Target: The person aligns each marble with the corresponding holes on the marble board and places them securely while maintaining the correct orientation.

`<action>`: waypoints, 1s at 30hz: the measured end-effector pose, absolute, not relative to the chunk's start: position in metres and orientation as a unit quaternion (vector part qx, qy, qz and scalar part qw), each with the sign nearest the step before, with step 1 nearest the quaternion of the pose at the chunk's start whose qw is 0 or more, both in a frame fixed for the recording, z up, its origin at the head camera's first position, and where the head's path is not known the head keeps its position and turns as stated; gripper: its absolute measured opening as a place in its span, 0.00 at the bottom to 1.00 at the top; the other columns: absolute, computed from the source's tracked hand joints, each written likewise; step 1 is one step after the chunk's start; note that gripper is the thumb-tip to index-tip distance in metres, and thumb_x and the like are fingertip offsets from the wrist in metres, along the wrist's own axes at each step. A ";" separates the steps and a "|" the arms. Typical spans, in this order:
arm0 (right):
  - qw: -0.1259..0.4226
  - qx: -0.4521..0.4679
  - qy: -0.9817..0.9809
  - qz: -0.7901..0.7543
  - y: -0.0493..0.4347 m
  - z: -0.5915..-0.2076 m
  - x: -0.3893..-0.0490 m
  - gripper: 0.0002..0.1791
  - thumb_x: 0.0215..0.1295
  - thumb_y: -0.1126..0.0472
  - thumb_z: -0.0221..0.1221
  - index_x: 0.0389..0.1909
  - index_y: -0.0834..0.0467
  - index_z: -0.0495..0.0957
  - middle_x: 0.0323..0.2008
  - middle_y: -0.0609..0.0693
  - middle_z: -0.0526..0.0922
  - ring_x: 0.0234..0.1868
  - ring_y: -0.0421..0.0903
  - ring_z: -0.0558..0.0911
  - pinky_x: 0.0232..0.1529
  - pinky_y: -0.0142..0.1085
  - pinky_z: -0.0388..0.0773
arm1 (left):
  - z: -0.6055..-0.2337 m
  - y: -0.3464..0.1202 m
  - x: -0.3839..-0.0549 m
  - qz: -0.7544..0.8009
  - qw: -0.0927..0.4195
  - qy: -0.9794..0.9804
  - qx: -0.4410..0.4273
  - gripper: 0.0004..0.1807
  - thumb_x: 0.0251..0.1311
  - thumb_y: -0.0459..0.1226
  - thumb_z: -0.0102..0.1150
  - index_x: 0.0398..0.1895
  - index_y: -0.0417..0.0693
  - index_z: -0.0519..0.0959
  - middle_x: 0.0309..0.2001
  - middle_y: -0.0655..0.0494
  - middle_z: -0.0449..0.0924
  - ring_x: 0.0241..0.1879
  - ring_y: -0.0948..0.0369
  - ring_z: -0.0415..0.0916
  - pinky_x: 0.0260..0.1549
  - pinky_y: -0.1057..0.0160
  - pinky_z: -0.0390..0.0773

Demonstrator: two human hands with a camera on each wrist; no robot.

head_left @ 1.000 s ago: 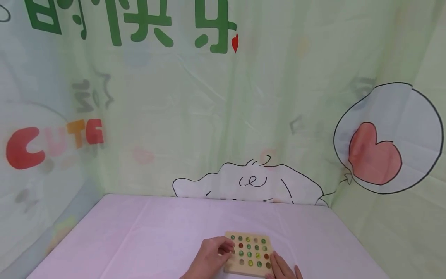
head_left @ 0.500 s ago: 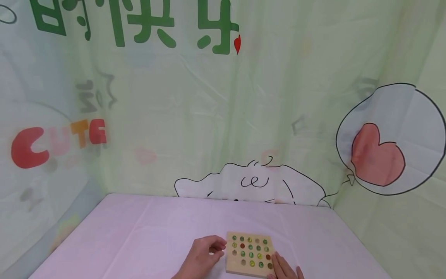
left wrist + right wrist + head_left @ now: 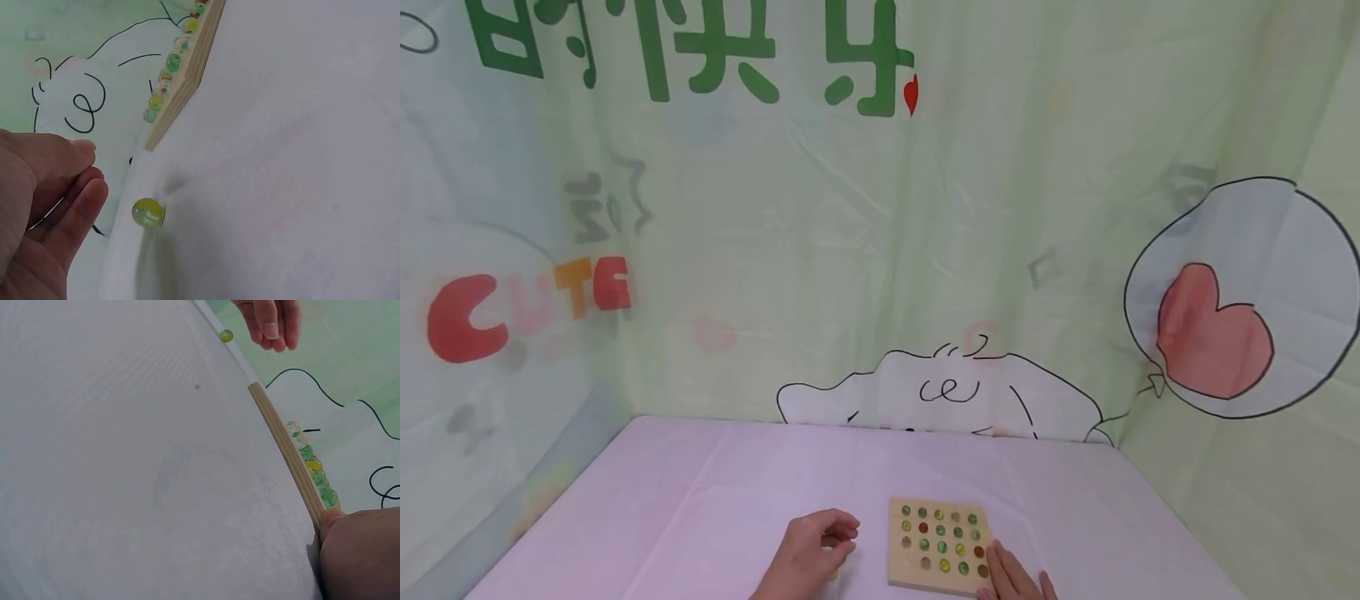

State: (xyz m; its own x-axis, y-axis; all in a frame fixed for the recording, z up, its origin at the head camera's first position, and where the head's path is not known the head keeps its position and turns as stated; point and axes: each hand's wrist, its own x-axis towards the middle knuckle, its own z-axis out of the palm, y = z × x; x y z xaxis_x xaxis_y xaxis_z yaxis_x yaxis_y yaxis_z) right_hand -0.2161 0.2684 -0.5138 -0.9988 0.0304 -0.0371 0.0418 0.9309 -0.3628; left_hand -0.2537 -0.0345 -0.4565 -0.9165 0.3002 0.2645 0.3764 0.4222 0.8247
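A square wooden board (image 3: 901, 575) lies on the table, its rows filled with green, yellow, red and clear glass marbles (image 3: 174, 62). Left of the board, my left hand (image 3: 808, 550) hovers with loosely bent fingers; I see nothing between them. Below that hand, a yellow-green marble (image 3: 148, 213) rests on the cloth, apart from the fingers; in the head view the hand mostly hides it. My right hand (image 3: 1015, 575) rests along the board's right edge, fingers straight. In the right wrist view its thumb side (image 3: 334, 515) touches the wood.
A pale cloth (image 3: 737, 492) covers the table. Hanging fabric (image 3: 850, 250) printed with letters, a dog outline and a heart balloon (image 3: 1240, 300) closes off the back and sides.
My left hand has drawn leftward from the board's left edge, uncovering a yellow-green marble in the second row. The right hand keeps its place against the board. The head view has shifted slightly.
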 end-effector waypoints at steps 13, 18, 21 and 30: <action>-0.002 0.002 0.984 -0.181 0.265 -0.501 -0.210 0.63 0.36 0.15 0.18 0.63 0.57 0.60 0.65 0.51 0.62 0.66 0.53 0.59 0.60 0.65 0.38 | -0.471 -0.058 -0.252 -0.502 0.014 -0.839 -0.209 0.08 0.50 0.35 0.60 0.35 0.47 0.79 0.31 0.60 0.80 0.29 0.73 0.74 0.29 0.73 0.75; -0.022 -0.002 0.985 -0.170 0.264 -0.503 -0.209 0.64 0.36 0.16 0.16 0.63 0.58 0.61 0.65 0.51 0.62 0.65 0.53 0.60 0.59 0.65 0.40 | -0.474 -0.061 -0.251 -0.491 0.016 -0.844 -0.215 0.08 0.49 0.35 0.60 0.35 0.47 0.79 0.30 0.61 0.80 0.28 0.74 0.73 0.28 0.73 0.75; -0.024 -0.001 0.986 -0.167 0.263 -0.502 -0.208 0.64 0.37 0.16 0.16 0.63 0.58 0.61 0.64 0.51 0.62 0.65 0.53 0.60 0.59 0.65 0.40 | -0.474 -0.062 -0.250 -0.491 0.010 -0.843 -0.218 0.09 0.48 0.34 0.60 0.35 0.47 0.79 0.29 0.61 0.80 0.28 0.74 0.73 0.28 0.73 0.75; -0.007 0.004 0.987 -0.163 0.263 -0.499 -0.207 0.60 0.40 0.17 0.21 0.63 0.57 0.60 0.65 0.50 0.62 0.66 0.53 0.60 0.60 0.65 0.40 | -0.474 -0.067 -0.250 -0.499 -0.041 -0.831 -0.242 0.11 0.47 0.33 0.61 0.36 0.45 0.78 0.30 0.61 0.79 0.28 0.72 0.74 0.29 0.73 0.75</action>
State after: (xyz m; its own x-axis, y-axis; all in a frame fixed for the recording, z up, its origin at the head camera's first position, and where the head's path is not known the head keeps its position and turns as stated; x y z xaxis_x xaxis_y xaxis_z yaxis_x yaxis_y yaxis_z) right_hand -0.2071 0.2630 -0.4990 -0.9999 0.0098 0.0132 0.0051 0.9470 -0.3213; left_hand -0.2497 -0.0670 -0.4741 -0.8796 0.4431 0.1730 0.3607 0.3841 0.8499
